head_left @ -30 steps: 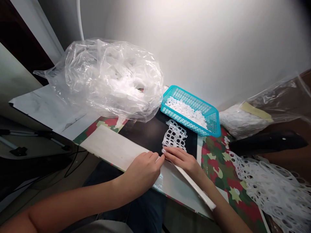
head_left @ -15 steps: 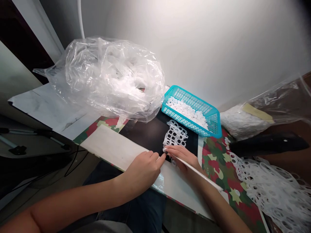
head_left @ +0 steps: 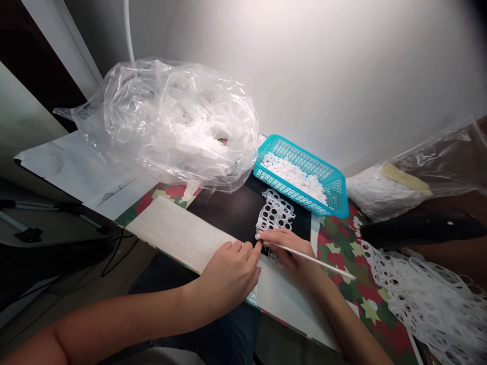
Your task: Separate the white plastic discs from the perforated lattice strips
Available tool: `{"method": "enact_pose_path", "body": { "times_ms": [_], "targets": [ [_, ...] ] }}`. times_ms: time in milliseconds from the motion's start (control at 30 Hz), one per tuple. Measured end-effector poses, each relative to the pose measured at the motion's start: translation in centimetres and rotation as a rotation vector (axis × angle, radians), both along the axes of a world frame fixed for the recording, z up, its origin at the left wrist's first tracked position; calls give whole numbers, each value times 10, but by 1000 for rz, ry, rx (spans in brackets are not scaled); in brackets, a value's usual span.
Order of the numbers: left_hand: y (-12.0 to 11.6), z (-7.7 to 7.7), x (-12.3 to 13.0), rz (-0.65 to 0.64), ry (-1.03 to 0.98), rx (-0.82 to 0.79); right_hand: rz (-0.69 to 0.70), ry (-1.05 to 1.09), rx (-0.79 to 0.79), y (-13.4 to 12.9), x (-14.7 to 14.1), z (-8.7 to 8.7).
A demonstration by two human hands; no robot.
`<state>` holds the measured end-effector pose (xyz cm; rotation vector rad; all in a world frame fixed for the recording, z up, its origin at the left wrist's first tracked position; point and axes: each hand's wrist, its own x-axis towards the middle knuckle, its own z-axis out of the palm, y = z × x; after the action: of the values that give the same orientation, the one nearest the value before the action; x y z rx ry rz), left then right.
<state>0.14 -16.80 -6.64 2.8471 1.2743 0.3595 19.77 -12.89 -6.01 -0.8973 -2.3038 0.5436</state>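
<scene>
A white perforated sheet (head_left: 274,212) lies on the black mat (head_left: 224,205) mid-counter (head_left: 391,329); at its near edge the right hand (head_left: 292,248) has its fingers around a white stick (head_left: 327,264). The left hand (head_left: 230,274) meets it from the left, fingers curled, grip impossible to tell. Farther right sits a blue basket (head_left: 338,193) of white pieces (head_left: 297,173)

A pale grey wall (head_left: 361,76) fills the upper middle and right, brightest at top centre. A white tube (head_left: 128,30) comes down at upper left, near a dark panel (head_left: 34,61). The desk (head_left: 338,233), camouflage-patterned, runs towards lower right. Lower left, in shadow, seems to be grey floor (head_left: 81,304).
</scene>
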Motion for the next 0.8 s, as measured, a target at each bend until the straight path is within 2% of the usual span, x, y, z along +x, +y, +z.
{"method": "enact_pose_path", "body": {
  "times_ms": [200,433,667,800],
  "targets": [
    [-2,-3,6,17,25,37,15,-29,46,1,0,3],
    [0,-7,8,0,39,72,16,-65,127,2,0,-2],
    [-1,-9,9,-5,60,68,-143,-48,128,2,-4,7],
    [-1,-9,9,-6,70,65,-247,56,202,7,0,13]
  ]
}}
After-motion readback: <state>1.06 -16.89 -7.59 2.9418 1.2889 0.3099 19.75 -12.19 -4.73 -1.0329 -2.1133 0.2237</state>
